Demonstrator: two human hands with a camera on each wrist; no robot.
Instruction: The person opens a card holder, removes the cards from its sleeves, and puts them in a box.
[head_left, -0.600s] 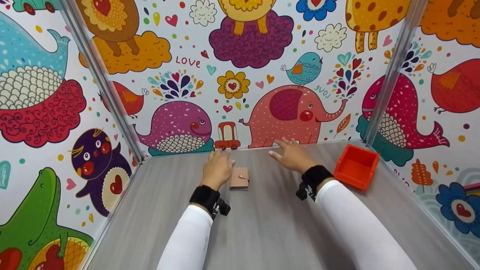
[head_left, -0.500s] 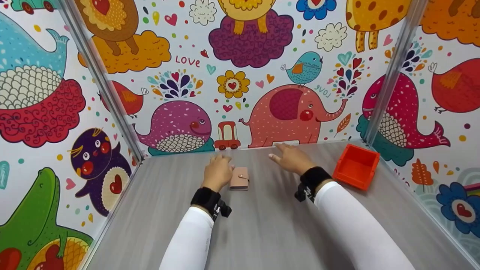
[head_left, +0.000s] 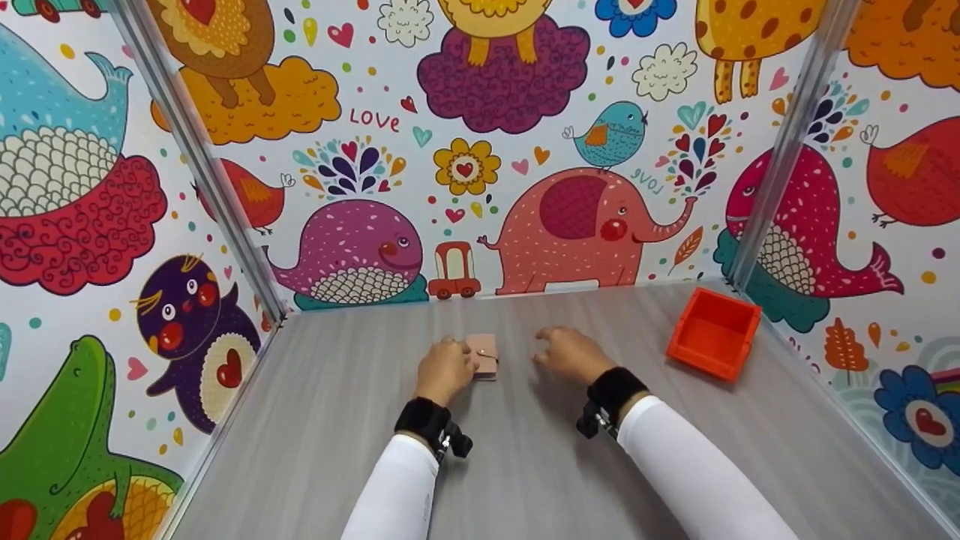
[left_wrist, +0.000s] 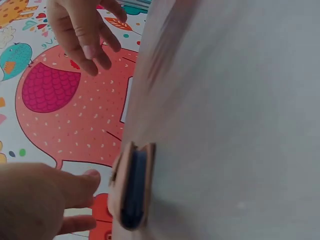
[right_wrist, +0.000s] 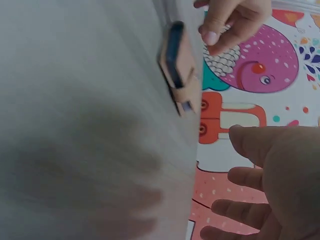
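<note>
A small pale pink wallet (head_left: 486,352) with a strap closure and a dark inside edge lies on the grey table. My left hand (head_left: 446,367) hovers just left of it, fingers loosely bent. In the right wrist view a gap shows between that left hand (right_wrist: 239,22) and the wallet (right_wrist: 182,65). Over the table to the wallet's right is my right hand (head_left: 574,356), its fingers spread and holding nothing. The right wrist view shows its fingers apart, away from the wallet.
An orange-red plastic bin (head_left: 701,364) stands at the right rear of the grey table (head_left: 517,465). Walls printed with cartoon animals (head_left: 570,232) enclose the table at the back and both sides, with metal posts (head_left: 202,165) in the corners.
Both hands have drawn back from the rear wall toward the person. The left has moved slightly right, closer to the wallet; the right has come slightly left. The wallet has stayed in place.
</note>
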